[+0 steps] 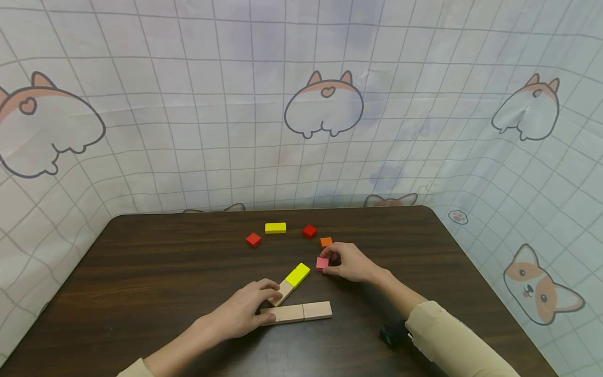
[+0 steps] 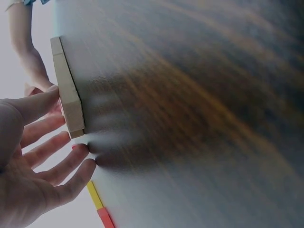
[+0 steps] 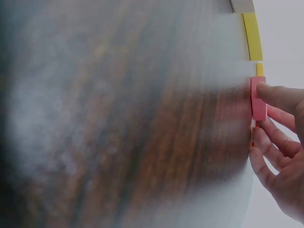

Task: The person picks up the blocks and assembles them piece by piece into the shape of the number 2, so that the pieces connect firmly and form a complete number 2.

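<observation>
My right hand [image 1: 350, 263] pinches a small pink block [image 1: 322, 264] between thumb and fingers, low over the dark tabletop. In the right wrist view the thumb lies against the near face of this pink block [image 3: 259, 99]. My left hand [image 1: 245, 309] rests at the left end of two rows of blocks, fingers fairly straight. Its thumb touches a pale wooden block [image 1: 288, 313], which lies end to end with another wooden block [image 1: 317, 310]. The fingertips reach a slanted wooden block [image 1: 282, 291], partly hidden by them. A yellow block [image 1: 298, 275] continues that slanted line.
An orange block [image 1: 326, 242] lies just behind the right hand. Farther back are two red blocks, one right [image 1: 309, 231] and one left [image 1: 253, 240], and a yellow block [image 1: 275, 228]. A dark object [image 1: 391, 335] sits by the right sleeve. Patterned cloth [image 1: 235, 131] hangs behind the table.
</observation>
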### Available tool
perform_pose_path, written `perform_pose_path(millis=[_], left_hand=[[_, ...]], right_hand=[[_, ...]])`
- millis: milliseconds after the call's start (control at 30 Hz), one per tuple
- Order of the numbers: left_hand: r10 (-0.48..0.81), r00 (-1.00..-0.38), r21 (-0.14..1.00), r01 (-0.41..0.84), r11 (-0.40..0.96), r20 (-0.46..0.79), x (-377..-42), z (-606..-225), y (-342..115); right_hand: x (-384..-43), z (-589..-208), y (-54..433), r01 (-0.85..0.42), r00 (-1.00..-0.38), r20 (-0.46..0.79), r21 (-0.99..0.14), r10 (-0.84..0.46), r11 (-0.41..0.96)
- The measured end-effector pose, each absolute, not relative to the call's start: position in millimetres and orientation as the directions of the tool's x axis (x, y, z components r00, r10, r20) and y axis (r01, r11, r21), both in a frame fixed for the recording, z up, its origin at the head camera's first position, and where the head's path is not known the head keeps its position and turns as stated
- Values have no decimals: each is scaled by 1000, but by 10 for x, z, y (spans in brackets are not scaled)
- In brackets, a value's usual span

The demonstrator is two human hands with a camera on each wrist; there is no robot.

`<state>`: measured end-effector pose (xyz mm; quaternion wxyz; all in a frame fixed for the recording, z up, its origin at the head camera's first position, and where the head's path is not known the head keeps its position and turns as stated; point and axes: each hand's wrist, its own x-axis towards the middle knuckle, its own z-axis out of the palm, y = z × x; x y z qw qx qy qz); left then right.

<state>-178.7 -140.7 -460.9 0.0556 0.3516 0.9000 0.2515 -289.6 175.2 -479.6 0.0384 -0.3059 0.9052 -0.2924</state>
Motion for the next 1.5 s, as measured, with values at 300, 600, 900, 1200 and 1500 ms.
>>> perform_pose_path(millis=[300,600,900,1200,1500], left_hand=[[665,-743,491,609,622,78,-1798,-4611,-1396],[662,-747,498,598,628,63,-1802,-4596,-1390],[660,-749,505,593,627,60,-1805,-4596,-1389],[657,-752,503,590,631,57,-1813,-4605,-1389],[654,-755,503,585,636,51,-1803,-4592,-1388]], right_hand=[[-2961,-4784,1693,-579,-788,151,-513,-597,634],[-3020,-4711,1546,-615,-765,180,-492,-619,616],[-3039,-4758,1428,-611,-757,142,-499,-638,614],[-3030,-4740,1402,-601,-758,119,-509,-641,616],[-3027,-4747,1406,-601,-758,119,-512,-642,614]])
